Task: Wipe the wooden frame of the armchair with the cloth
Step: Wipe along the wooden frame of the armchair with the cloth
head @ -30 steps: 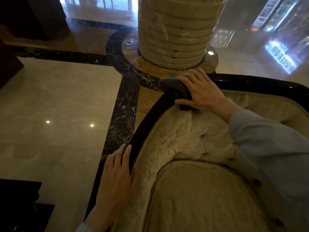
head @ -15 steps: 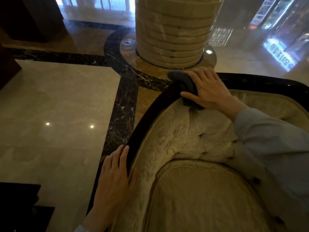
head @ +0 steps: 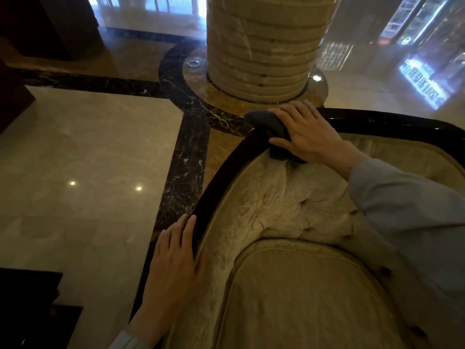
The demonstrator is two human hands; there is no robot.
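Observation:
The armchair has a dark glossy wooden frame that curves around beige tufted upholstery. At the frame's far corner my right hand presses a dark grey cloth over the rail, fingers spread on top and thumb on the inner side. Part of the cloth is hidden under the hand. My left hand rests flat on the near part of the left rail, fingers along the wood, holding nothing. The frame runs on to the right behind my right hand.
A thick round stone column stands just beyond the chair's back. Polished marble floor with dark inlay bands spreads to the left. A dark piece of furniture sits at the lower left. The beige seat cushion fills the foreground.
My right hand has slid the cloth a little to the right along the frame's corner. My left hand has stayed on the near rail.

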